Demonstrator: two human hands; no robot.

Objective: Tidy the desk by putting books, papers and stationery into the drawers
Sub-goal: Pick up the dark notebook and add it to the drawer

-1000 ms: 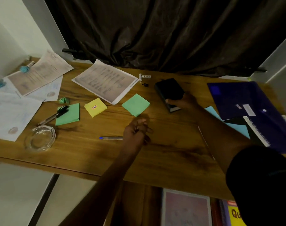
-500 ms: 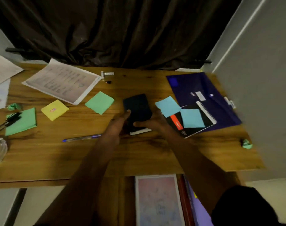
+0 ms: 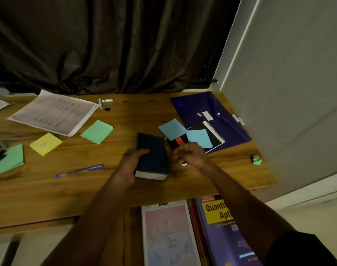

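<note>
Left grip: left hand [image 3: 132, 165] clamped on the left edge of the thick dark hardback book [image 3: 154, 158], thumb across the cover. Right grip: right hand [image 3: 192, 155] blurred, fingers curled, at the near corner of the black spiral-bound notebook [image 3: 212, 138]. Whether it holds anything, I cannot tell.

Position: the book sits just left of the near corner of the purple plastic folder [image 3: 202, 106], close beside the notebook that overlaps that folder. It is unclear whether the book rests on the wooden tabletop [image 3: 106, 192] or is raised a little.

Change: a second ago the right hand alone had the book, further back and left of the folder, while the left hand hovered by the blue ballpoint pen [image 3: 79, 170]. Half a second ago both hands were on it. Now the right hand is off, the left has it alone, and the book has come nearer the front edge.

Reading: a hand-over, right to left. The book looks ready to go down into the open drawer [image 3: 132, 233], which lies below the front edge, nearer the person than the folder, with a pink-covered book and a purple one already flat inside. The right hand is freed, likely for the notebook or the light-blue sticky notes [image 3: 171, 129] on it. Left of the folder, the pen, coloured pads and printed sheets [image 3: 54, 112] are not yet stowed. The task looks to be at an early stage.
</note>
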